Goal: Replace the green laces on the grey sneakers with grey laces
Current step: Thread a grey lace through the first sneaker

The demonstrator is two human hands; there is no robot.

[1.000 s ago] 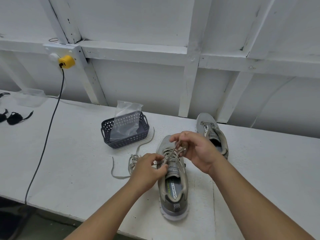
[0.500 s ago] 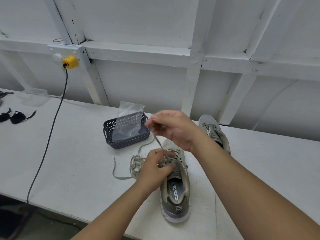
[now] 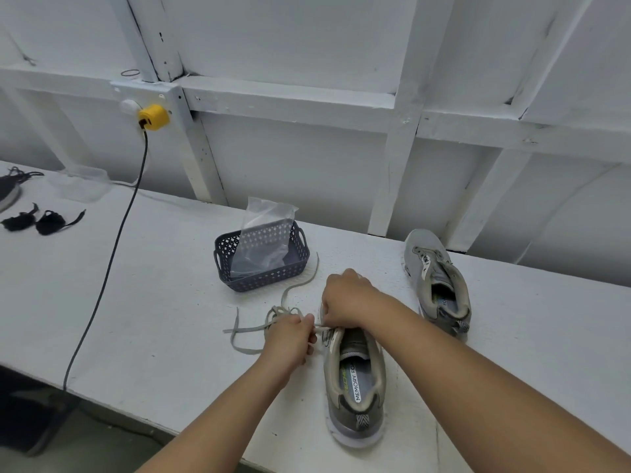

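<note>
Down from its raised pull half a second ago, my right hand (image 3: 345, 302) now sits on the near sneaker (image 3: 355, 377), fingers curled at the eyelets. Just left, my left hand (image 3: 290, 339) pinches the lace (image 3: 319, 327) between us. Loose lace (image 3: 246, 331) trails beyond my left fingers toward the basket (image 3: 263, 281). Past my right wrist lies the second sneaker (image 3: 440, 285).

Matt mesh-cloth sneaker (image 3: 355, 380); perforated plastic basket (image 3: 264, 279); glossy clear bag (image 3: 264, 233).
</note>
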